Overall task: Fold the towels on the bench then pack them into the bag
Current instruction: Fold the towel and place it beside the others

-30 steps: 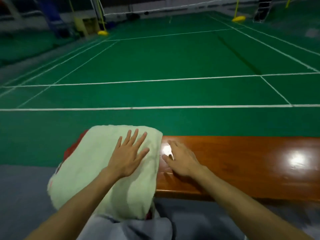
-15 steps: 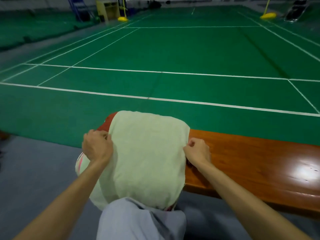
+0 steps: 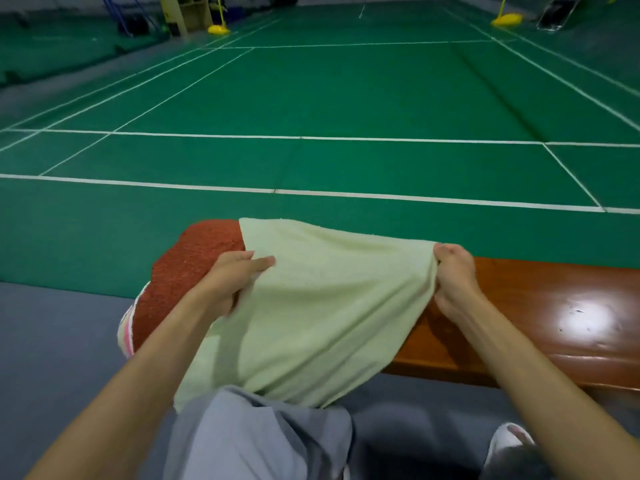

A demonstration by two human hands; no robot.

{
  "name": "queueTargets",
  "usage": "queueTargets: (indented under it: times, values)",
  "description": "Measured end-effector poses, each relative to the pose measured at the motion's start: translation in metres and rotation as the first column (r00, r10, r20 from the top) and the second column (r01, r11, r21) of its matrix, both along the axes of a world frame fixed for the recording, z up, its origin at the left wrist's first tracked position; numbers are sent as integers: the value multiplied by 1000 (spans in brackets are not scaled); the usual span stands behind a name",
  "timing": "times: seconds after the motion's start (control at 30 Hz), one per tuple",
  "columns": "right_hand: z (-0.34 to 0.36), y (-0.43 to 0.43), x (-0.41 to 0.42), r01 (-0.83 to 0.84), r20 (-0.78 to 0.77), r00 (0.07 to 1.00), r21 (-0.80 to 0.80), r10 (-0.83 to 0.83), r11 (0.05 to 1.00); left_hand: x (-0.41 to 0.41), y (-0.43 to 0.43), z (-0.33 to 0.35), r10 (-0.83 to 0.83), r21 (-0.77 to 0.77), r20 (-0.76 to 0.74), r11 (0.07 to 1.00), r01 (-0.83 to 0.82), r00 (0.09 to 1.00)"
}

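Observation:
A pale green towel [image 3: 322, 306] is stretched between my two hands above the left end of the wooden bench [image 3: 554, 313]. My left hand [image 3: 230, 280] grips its left edge and my right hand [image 3: 453, 275] pinches its right corner. Its lower part hangs down over my grey trouser knee [image 3: 256, 434]. Under it at the left lies a rust-red towel [image 3: 187, 271], with a pink-and-white striped edge [image 3: 126, 332] showing below that. No bag is in view.
The glossy bench runs off to the right. In front lies a green badminton court [image 3: 346, 98] with white lines, with grey floor [image 3: 52, 323] nearer to me. A white shoe [image 3: 509, 441] shows at the bottom right. Yellow net-post bases [image 3: 507, 19] stand far back.
My hands went from lying flat on the towel and bench to gripping the green towel's sides and lifting it, which uncovered the red towel beneath. The view also shifted right.

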State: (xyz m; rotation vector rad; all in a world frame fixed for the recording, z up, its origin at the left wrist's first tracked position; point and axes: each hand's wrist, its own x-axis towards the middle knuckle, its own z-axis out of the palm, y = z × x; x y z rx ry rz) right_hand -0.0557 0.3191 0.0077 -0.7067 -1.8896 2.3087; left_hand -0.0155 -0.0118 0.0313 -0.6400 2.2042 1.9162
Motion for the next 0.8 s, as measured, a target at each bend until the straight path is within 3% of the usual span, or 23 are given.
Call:
queueTargets:
  times: [0.33, 0.47, 0.6, 0.67, 0.73, 0.77, 0.8]
  values:
    - [-24, 176, 0, 155, 25, 986, 216, -165, 964, -33, 166, -61, -30, 82, -152, 996, 43, 988]
    - [-42, 214, 10, 52, 39, 996, 440, -77, 897, -35, 197, -74, -6, -67, -163, 998, -5, 987]
    - [-49, 225, 12, 55, 48, 994, 522, -94, 851, -40, 192, -83, -31, -287, -132, 958, -8, 991]
    - [-43, 221, 15, 47, 73, 989, 664, -127, 746, -37, 189, -81, -114, -518, -146, 855, 22, 983]
    - [-39, 214, 21, -6, 71, 989, 898, -132, 441, -31, 193, -79, -204, -776, -164, 631, 2, 965]
    - [-40, 208, 24, -27, 50, 996, 960, -76, 279, -28, 199, -77, -274, -839, -193, 544, -13, 942]
    - [-42, 199, 26, -58, 54, 998, 982, 27, 177, -26, 206, -76, -369, -867, -230, 497, -17, 901]
